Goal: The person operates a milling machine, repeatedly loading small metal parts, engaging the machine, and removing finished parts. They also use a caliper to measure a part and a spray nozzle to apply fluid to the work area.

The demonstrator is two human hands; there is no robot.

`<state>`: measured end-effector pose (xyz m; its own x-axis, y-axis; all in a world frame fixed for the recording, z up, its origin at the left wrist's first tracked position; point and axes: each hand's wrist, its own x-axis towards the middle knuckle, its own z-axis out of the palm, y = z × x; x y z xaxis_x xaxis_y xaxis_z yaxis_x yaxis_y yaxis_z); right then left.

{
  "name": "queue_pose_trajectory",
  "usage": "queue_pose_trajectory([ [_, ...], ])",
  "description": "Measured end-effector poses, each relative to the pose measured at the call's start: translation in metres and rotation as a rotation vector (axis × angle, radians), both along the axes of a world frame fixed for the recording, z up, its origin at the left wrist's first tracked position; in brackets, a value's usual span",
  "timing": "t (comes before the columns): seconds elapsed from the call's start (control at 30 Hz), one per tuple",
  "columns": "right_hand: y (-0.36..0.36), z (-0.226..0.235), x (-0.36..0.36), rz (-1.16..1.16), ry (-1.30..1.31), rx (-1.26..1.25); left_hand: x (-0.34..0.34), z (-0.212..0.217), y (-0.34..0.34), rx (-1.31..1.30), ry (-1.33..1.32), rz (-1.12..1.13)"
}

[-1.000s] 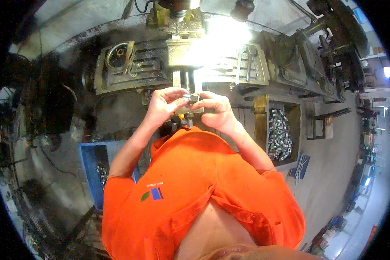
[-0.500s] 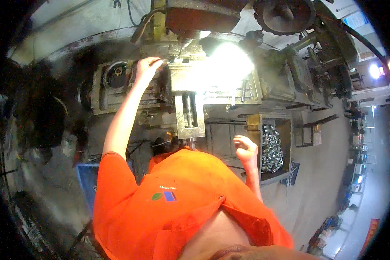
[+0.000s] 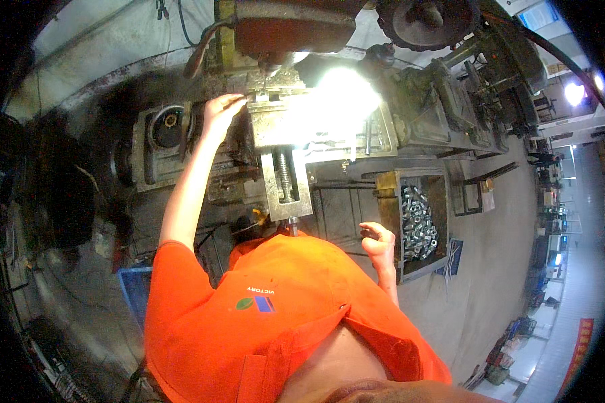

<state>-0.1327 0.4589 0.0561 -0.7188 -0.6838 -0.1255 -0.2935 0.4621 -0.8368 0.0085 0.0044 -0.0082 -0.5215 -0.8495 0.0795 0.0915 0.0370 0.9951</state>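
My left hand (image 3: 220, 111) is stretched out to the left end of a grey machine vise (image 3: 282, 124) on the machine's table, fingertips against its jaw area. Whether it pinches a small part there is hidden by glare and by the fingers. The vise's screw (image 3: 286, 176) points back toward my chest. My right hand (image 3: 378, 242) hangs low by my orange sleeve, fingers loosely curled with nothing seen in them, next to an open box of metal nuts (image 3: 418, 221).
The machine's dark head (image 3: 289, 27) hangs over the vise, and a lamp's glare (image 3: 346, 97) washes out the table on the right. A blue crate (image 3: 136, 290) stands on the floor at lower left. More machines line the aisle at right.
A second ago both hands held a small metal piece before my chest. My left hand has since reached up to the vise and my right hand has dropped beside the nut box.
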Motion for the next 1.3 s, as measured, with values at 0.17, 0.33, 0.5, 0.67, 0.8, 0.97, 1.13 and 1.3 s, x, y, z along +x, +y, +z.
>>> queue_pose_trajectory([
  [0.17, -0.002, -0.005, -0.001, 0.045, 0.045, 0.022, -0.001, 0.003, -0.007, 0.025, -0.003, -0.034],
  [0.33, -0.005, 0.000, 0.002, 0.081, 0.114, 0.063, -0.001, -0.011, -0.008, 0.095, 0.028, -0.042],
  [0.5, -0.001, 0.000, 0.002, 0.104, 0.152, 0.055, 0.002, -0.002, -0.014, 0.253, 0.101, -0.167],
  [0.67, 0.005, -0.006, 0.003, 0.091, 0.174, 0.092, -0.001, 0.015, -0.013, -0.054, -0.216, -0.082],
  [0.8, 0.009, -0.005, 0.005, 0.110, 0.230, 0.087, -0.002, 0.034, -0.012, -0.050, -0.234, -0.132],
  [0.97, 0.014, -0.010, 0.005, 0.107, 0.248, 0.073, -0.006, 0.004, -0.005, 0.157, 0.006, -0.062],
  [1.13, 0.020, -0.006, 0.009, 0.081, 0.245, 0.131, -0.002, 0.014, 0.004, 0.296, -0.025, -0.062],
  [1.3, 0.031, -0.004, 0.009, 0.046, 0.244, 0.125, -0.012, 0.001, -0.013, 0.106, -0.219, -0.028],
])
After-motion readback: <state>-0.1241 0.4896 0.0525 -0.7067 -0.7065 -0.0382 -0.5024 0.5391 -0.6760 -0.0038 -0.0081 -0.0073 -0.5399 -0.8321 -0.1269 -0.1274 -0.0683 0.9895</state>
